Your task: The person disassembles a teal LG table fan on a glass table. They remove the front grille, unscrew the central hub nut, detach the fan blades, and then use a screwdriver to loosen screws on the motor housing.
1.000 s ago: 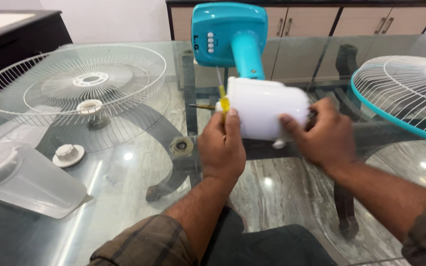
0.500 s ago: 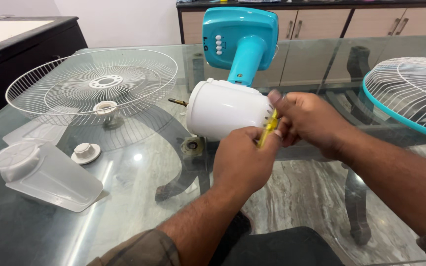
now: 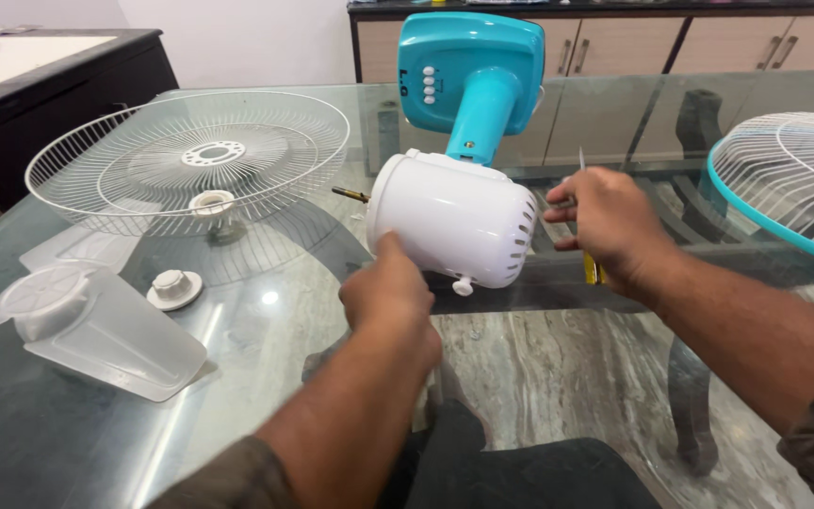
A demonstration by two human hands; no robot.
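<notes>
Hands were both busy around the white plastic motor housing (image 3: pixel 454 221) of a table fan, which sat tipped on its side near the middle of the glass tabletop (image 3: pixel 237 377), still joined to the teal plastic fan stand (image 3: pixel 473 80) behind it. Left hand (image 3: pixel 390 287) was pressed against the lower front of that housing, fingers curled, touching it rather than wrapped round it. Right hand (image 3: pixel 614 226) sat just off the vented rear end of the housing, closed around a yellow-handled screwdriver (image 3: pixel 593 269); the thin metal shaft poked up above the knuckles and a bit of yellow handle showed below the palm. Couldn't tell whether the tip touched anything.

A short brass-coloured motor shaft (image 3: pixel 350 195) stuck out of the housing's front end, pointing toward the left side of the tabletop. Over there lay a white wire fan guard (image 3: pixel 190 155), dished side up, with a small white round cap (image 3: pixel 212 201) seen through it. Nearer the front edge sat a white plastic locking knob (image 3: pixel 174 287), and just beside it a translucent frosted fan blade (image 3: pixel 96 330) lying flat. Far right, well apart from everything, was a second wire guard with a teal rim (image 3: pixel 784 184), only partly in view. Wooden cabinets (image 3: pixel 614 52) ran along the back wall.
</notes>
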